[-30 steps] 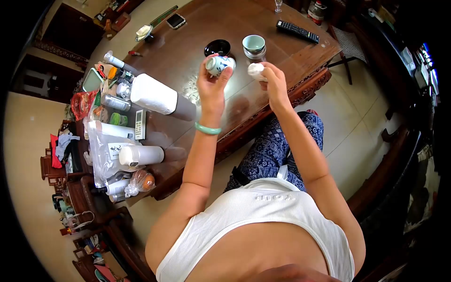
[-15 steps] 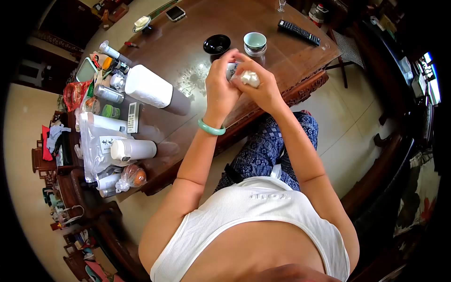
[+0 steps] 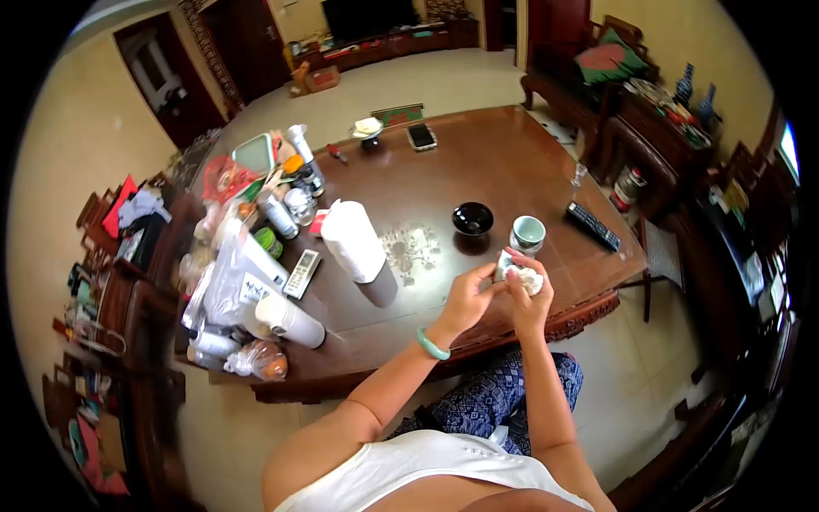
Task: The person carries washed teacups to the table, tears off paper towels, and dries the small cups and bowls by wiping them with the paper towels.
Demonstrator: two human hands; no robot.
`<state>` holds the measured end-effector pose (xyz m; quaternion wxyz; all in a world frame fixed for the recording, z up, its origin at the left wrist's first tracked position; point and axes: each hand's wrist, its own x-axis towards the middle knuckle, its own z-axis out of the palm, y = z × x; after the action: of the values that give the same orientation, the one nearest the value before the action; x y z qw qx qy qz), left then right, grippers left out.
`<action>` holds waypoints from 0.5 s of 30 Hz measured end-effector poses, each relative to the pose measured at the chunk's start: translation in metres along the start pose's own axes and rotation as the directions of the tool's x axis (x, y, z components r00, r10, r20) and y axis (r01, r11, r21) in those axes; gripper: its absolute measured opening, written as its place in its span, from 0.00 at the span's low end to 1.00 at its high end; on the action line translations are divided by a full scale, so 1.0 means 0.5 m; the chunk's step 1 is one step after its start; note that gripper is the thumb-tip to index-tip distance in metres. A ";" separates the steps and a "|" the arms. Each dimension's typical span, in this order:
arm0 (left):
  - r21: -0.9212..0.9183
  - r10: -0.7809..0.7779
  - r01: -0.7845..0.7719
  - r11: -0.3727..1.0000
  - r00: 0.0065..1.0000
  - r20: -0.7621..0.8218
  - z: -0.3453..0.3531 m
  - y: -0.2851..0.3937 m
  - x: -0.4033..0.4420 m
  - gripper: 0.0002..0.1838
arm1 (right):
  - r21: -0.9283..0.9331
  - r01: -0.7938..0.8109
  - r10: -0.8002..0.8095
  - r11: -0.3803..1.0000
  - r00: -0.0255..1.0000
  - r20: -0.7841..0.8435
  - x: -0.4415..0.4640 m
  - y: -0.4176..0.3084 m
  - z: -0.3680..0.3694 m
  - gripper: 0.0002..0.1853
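Note:
Over the table's near right edge, my left hand (image 3: 466, 300) and my right hand (image 3: 532, 309) meet. Between them is a small white cup (image 3: 503, 265), mostly covered by fingers; a blue pattern showed on it a moment ago. My left fingers close on the cup's near side. Crumpled white tissue (image 3: 531, 281) is bunched in my right hand, whose fingers reach over toward the cup. Just beyond the hands stands a pale green cup (image 3: 529, 229) with patterned outside. A glossy black bowl (image 3: 473, 219) sits to its left.
On the wooden table (image 3: 401, 324) stand a white paper roll (image 3: 353, 241), a white bottle (image 3: 290, 321), an air-conditioner remote (image 3: 302, 273) and several bagged items on the left. A black remote (image 3: 593, 227) lies at right, a phone (image 3: 421, 136) at the far side.
The view has tilted up, showing more of the room. Both hands stay together around the cup and tissue; their fingers have shifted, and less of the cup shows.

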<state>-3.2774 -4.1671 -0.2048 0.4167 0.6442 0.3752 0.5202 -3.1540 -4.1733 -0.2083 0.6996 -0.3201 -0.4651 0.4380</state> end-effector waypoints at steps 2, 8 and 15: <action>0.068 0.019 -0.018 0.997 1.000 -0.001 -0.003 0.020 -0.003 0.11 | 0.008 -0.053 0.053 0.999 0.999 -0.011 -0.006 -0.001 -0.001 0.09; 0.124 -0.021 0.018 0.992 1.000 0.017 0.003 0.027 -0.020 0.09 | -0.596 -0.047 -0.042 0.802 0.990 -0.134 0.009 -0.025 -0.026 0.09; 0.211 -0.029 0.033 0.977 0.999 -0.025 0.001 0.012 -0.019 0.09 | -0.431 0.281 -0.198 0.857 0.953 0.229 0.005 -0.041 -0.007 0.09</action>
<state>-3.2784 -4.1780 -0.2029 0.3498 0.6733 0.4428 0.4777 -3.1441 -4.1797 -0.1913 0.6093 -0.3754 -0.6516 0.2515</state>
